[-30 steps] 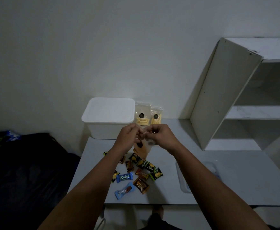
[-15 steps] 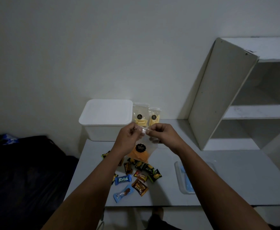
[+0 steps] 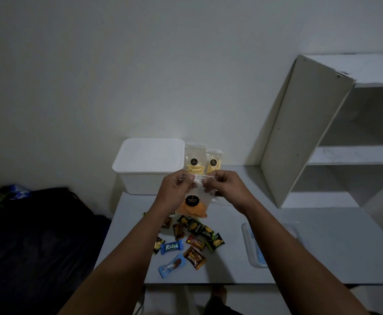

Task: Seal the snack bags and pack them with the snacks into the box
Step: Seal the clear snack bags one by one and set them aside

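A clear snack bag (image 3: 195,204) with orange chips and a round black label hangs above the table. My left hand (image 3: 174,189) and my right hand (image 3: 225,186) each pinch its top edge, a little apart. Behind the hands, two more clear bags of pale yellow sticks (image 3: 194,160) (image 3: 213,161) lean against the wall beside a white plastic box (image 3: 148,164). Several small wrapped snacks lie on the table below, among them a blue Kalpa bar (image 3: 171,246), a light blue candy (image 3: 171,266) and a brown pack (image 3: 194,258).
A clear lid with a blue part (image 3: 257,246) lies on the grey table (image 3: 322,246) to the right, partly under my right forearm. A white shelf unit (image 3: 311,133) stands at the right. A dark bed (image 3: 26,246) lies left of the table.
The hands have drawn apart along the bag's top edge. The bag now hangs more open to view, showing its label and chips.
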Action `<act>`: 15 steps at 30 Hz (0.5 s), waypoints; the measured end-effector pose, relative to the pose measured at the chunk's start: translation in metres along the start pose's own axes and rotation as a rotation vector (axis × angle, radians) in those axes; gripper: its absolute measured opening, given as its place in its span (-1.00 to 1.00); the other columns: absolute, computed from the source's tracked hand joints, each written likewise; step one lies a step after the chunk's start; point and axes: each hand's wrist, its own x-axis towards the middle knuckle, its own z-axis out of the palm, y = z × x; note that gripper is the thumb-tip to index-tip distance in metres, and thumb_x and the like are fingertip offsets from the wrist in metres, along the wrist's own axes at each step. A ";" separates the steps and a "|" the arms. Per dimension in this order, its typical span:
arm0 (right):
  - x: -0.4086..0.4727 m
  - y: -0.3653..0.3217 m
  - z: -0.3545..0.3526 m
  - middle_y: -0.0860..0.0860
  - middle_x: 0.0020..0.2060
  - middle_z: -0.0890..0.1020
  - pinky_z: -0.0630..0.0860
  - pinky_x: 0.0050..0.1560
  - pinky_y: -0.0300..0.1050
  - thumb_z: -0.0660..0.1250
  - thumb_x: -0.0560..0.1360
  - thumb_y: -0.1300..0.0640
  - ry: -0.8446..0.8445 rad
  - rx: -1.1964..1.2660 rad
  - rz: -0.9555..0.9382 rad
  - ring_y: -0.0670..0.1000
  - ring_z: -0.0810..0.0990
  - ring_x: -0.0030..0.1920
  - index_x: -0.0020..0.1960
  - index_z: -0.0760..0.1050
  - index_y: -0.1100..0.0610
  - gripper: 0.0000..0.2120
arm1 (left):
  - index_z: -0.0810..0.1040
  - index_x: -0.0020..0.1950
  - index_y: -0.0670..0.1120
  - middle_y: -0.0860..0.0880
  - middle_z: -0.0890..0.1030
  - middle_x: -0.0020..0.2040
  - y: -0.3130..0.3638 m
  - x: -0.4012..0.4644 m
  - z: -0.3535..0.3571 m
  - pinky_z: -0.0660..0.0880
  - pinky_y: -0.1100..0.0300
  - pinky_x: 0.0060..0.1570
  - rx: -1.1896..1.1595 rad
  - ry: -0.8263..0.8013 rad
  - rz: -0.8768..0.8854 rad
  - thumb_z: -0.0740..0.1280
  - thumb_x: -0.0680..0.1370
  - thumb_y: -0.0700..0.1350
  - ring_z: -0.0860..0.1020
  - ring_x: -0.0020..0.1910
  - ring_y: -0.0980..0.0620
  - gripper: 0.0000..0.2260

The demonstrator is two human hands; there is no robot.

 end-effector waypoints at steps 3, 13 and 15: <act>-0.001 -0.001 0.003 0.16 -0.22 0.68 0.56 -0.20 -0.15 0.46 0.56 0.22 -0.010 -0.001 -0.024 -0.01 0.68 -0.23 0.01 0.59 0.36 -0.82 | 0.66 -0.12 -0.10 -0.13 0.74 -0.15 0.001 -0.003 -0.005 0.62 0.11 0.02 -0.040 0.011 -0.018 0.35 0.63 -0.14 0.66 -0.16 0.03 -0.85; -0.005 -0.008 0.013 0.05 -0.21 0.73 0.54 -0.25 -0.26 0.42 0.59 0.18 -0.028 0.005 -0.037 -0.05 0.70 -0.20 -0.02 0.63 0.26 -0.87 | 0.68 -0.06 -0.16 -0.06 0.73 -0.20 0.004 -0.006 -0.014 0.61 0.17 -0.06 0.033 0.067 0.036 0.43 0.57 -0.13 0.65 -0.24 0.13 -0.89; -0.006 -0.008 0.015 0.04 -0.24 0.71 0.52 -0.28 -0.27 0.42 0.59 0.20 -0.022 0.007 -0.045 -0.06 0.69 -0.24 -0.04 0.61 0.27 -0.89 | 0.69 -0.05 -0.16 -0.06 0.74 -0.19 0.004 -0.008 -0.014 0.62 0.16 -0.06 0.025 0.058 0.032 0.43 0.57 -0.13 0.65 -0.25 0.13 -0.89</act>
